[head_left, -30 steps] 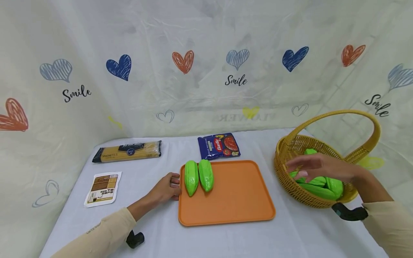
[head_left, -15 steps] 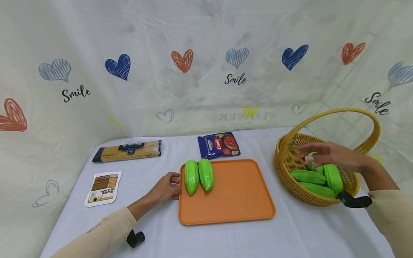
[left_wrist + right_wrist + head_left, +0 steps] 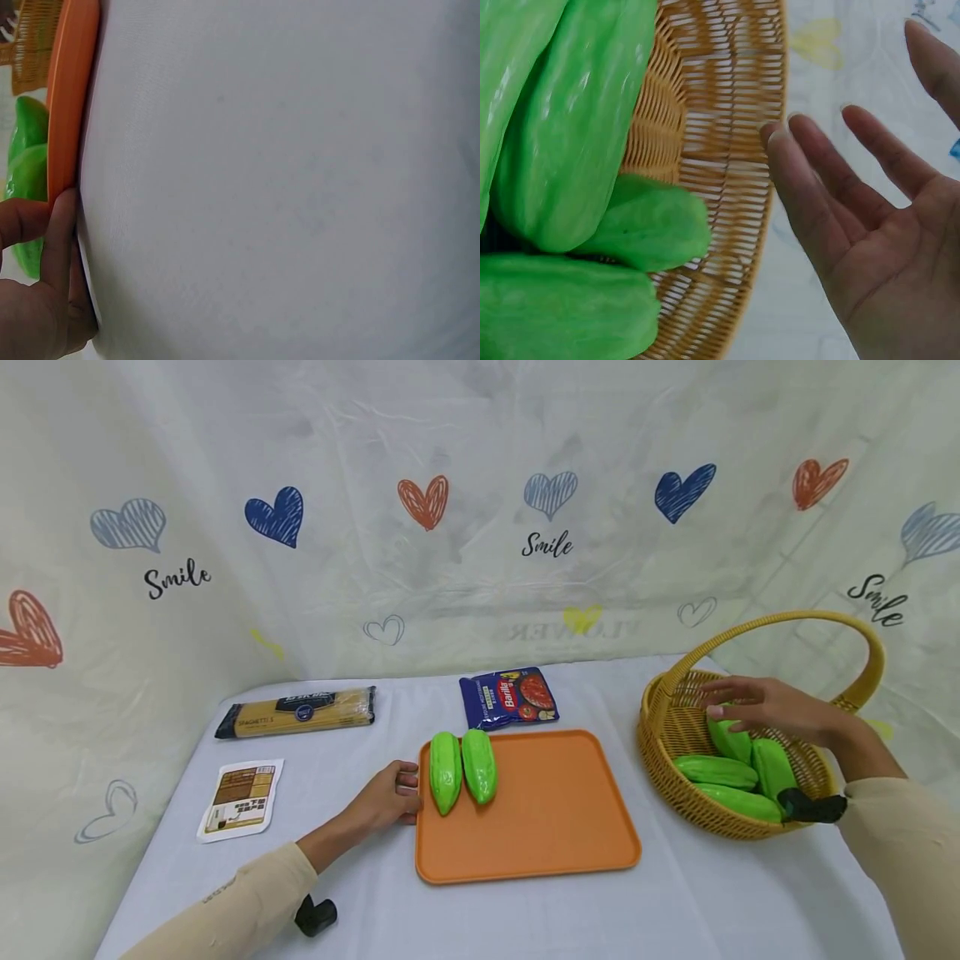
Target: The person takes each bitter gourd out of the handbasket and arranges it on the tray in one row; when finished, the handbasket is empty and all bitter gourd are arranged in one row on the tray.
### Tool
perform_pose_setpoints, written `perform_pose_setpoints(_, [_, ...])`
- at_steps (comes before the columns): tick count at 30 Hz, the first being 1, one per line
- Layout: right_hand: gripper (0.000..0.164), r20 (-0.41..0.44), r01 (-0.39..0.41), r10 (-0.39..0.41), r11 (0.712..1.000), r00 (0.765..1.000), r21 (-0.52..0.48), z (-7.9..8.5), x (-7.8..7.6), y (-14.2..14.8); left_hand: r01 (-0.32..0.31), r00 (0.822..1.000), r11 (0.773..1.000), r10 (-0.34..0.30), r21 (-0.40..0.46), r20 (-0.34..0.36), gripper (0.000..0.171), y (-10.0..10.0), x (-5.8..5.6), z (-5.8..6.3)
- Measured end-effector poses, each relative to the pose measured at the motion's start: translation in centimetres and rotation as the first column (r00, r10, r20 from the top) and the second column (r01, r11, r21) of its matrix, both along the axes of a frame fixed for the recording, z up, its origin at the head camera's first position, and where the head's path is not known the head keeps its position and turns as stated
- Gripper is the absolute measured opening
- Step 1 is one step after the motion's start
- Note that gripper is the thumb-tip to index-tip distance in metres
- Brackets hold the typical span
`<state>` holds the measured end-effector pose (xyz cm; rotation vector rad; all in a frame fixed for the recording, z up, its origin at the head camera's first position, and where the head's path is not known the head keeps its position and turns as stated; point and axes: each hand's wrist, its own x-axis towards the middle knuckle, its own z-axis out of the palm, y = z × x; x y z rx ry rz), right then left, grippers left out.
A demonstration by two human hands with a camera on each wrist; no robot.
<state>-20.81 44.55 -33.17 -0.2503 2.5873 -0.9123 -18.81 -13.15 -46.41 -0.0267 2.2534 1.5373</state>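
My left hand [image 3: 384,797] pinches the left rim of an orange tray [image 3: 555,810], thumb on one side and fingers on the other in the left wrist view. Two glossy green ridged gourds, a left one [image 3: 446,774] and a right one [image 3: 479,767], lie side by side on the tray. Over the wicker basket [image 3: 671,797] at the right is my right hand [image 3: 783,706], fingers spread and holding nothing. Several more green gourds [image 3: 716,770] fill the basket's bottom; my hand partly covers one. The right wrist view shows my fingers apart from the gourds [image 3: 570,135].
A spaghetti pack [image 3: 303,712] lies at the back left, with a white and brown packet [image 3: 241,799] nearer. Behind the tray is a blue Barilla pouch [image 3: 510,698]. The basket's tall handle [image 3: 787,617] arches over it. A patterned curtain hangs behind the table.
My right hand has moved back and slightly right over the basket, uncovering more of the gourds. The left hand and the tray have stayed in place.
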Motion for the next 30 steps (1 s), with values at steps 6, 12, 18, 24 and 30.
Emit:
perform_pose_setpoints(6, [0.070, -0.007, 0.013, -0.013, 1.000, 1.000, 0.029, -1.0, -0.7, 0.9, 0.003, 1.000, 1.000, -0.003, 0.007, -0.012, 0.065, 0.0, 0.1, 0.0])
perform_pose_setpoints(12, [0.078, -0.031, 0.038, -0.035, 0.995, 0.999, 0.096, -1.6, -1.2, 1.4, -0.007, 1.000, 1.000, 0.007, 0.012, -0.005, 0.064, 0.1, 0.1, 0.0])
perform_pose_setpoints(18, [0.082, -0.016, 0.058, -0.057, 0.992, 0.998, 0.111, -1.8, -1.5, 1.6, -0.009, 1.000, 1.000, 0.009, 0.005, 0.000, 0.063, 0.2, 0.0, -0.1])
perform_pose_setpoints(24, [0.085, 0.027, 0.063, -0.067, 0.990, 0.997, 0.123, -2.5, -2.0, 1.9, -0.009, 1.000, 1.000, 0.009, 0.009, 0.005, 0.064, 0.1, 0.1, -0.1])
perform_pose_setpoints(30, [0.084, 0.042, 0.049, -0.054, 0.992, 0.998, 0.119, -3.1, -2.5, 2.2, -0.003, 1.000, 1.000, 0.003, 0.002, 0.001, 0.064, 0.1, 0.1, 0.1])
